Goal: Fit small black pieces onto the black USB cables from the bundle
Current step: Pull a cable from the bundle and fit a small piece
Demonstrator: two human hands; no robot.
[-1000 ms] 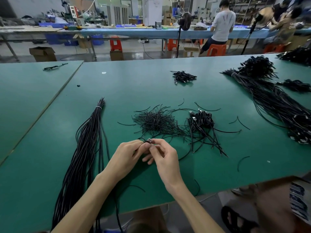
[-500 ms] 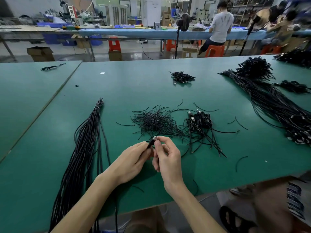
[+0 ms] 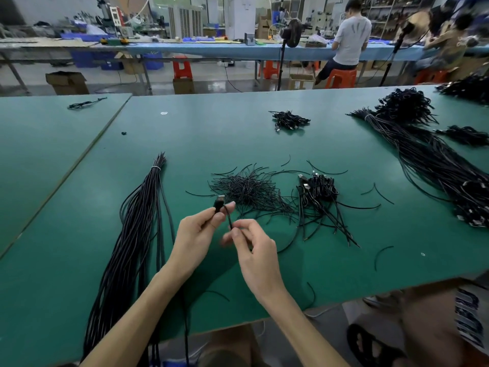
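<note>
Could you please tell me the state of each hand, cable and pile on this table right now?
left hand: grips the USB plug by its body.
right hand: pinches a thin black strand below the plug.
left cable bundle: banded near its far end, lying flat.
pile of black pieces: loose, scattered.
right cable bundle: banded, lying flat.

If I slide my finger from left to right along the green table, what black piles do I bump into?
long tied cable bundle → loose pile of thin black pieces → small heap of USB cables → big cable bundle on the right
</note>
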